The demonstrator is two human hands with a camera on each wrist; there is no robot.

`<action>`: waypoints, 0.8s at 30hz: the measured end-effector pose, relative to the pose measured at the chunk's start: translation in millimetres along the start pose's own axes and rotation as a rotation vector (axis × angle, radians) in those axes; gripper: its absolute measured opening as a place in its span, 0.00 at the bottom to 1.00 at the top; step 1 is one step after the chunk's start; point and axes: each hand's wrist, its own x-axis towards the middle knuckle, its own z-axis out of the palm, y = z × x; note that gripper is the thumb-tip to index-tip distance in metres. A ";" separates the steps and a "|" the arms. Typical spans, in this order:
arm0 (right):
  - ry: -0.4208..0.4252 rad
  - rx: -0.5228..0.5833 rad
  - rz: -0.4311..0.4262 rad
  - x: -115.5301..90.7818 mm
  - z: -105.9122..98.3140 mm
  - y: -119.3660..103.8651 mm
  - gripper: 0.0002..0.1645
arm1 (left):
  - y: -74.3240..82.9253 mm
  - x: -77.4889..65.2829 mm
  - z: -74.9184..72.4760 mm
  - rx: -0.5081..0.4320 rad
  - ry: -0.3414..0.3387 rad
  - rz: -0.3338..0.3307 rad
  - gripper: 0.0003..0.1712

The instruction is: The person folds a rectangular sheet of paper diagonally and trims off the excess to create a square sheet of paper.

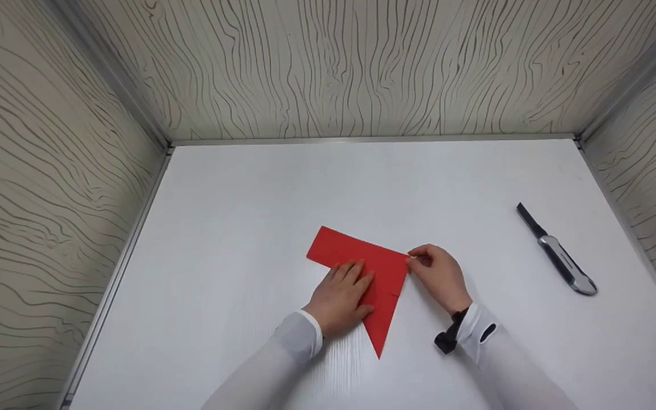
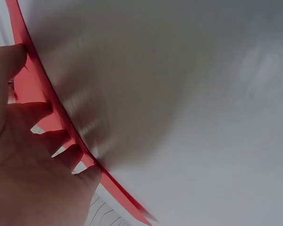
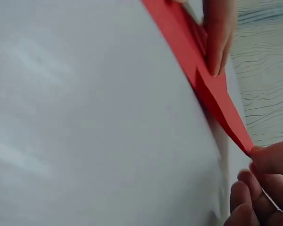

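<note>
A folded sheet of red paper lies on the white table in the head view, with one arm reaching up left and a sharp point toward me. My left hand rests on its left side, fingers spread and pressing it down. In the left wrist view those fingers lie along the paper's edge. My right hand pinches the paper's right corner between thumb and forefinger. The right wrist view shows this corner of the paper raised slightly off the table, held by the right hand.
A utility knife with a grey and black handle lies on the right of the white table, its dark blade end pointing away. Wood-grain patterned panels stand along the back and both sides.
</note>
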 end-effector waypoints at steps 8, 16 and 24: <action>-0.043 -0.324 -0.384 -7.8 7.7 -2.3 0.20 | 0.6 1.1 -1.2 0.041 0.003 0.014 0.46; -0.160 -0.602 -0.589 -14.1 9.8 -2.4 0.23 | -1.0 3.6 -2.7 0.075 0.004 0.022 0.43; -0.215 -0.679 -0.637 -22.6 8.4 -8.0 0.24 | -2.3 8.0 -5.3 0.139 0.036 0.014 0.39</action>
